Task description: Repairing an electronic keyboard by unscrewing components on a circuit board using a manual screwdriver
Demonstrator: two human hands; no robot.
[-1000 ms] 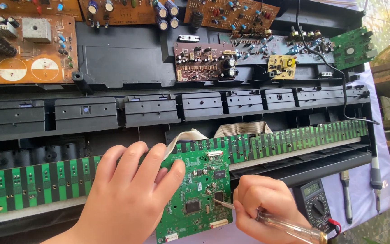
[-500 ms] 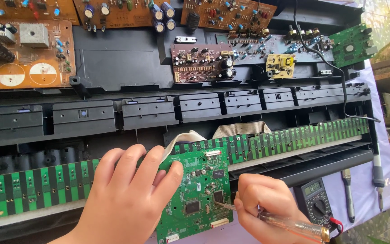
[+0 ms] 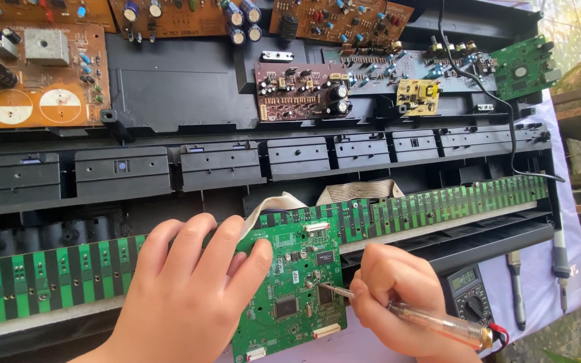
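On the opened black keyboard chassis (image 3: 169, 94), the left hand (image 3: 189, 289) is lying flat, fingers together, pressing the small green circuit board (image 3: 290, 296) down over the long key-contact strip (image 3: 432, 205). The right hand (image 3: 391, 296) is clamping its fingers around a transparent-handled screwdriver (image 3: 432, 319), tip touching the board's middle. A multimeter (image 3: 469, 302) is sitting just beside it.

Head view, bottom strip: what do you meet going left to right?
Left hand flat on the square green circuit board → right hand gripping a clear-handled screwdriver → dark multimeter with dial → grey metal tool → black-handled soldering iron.
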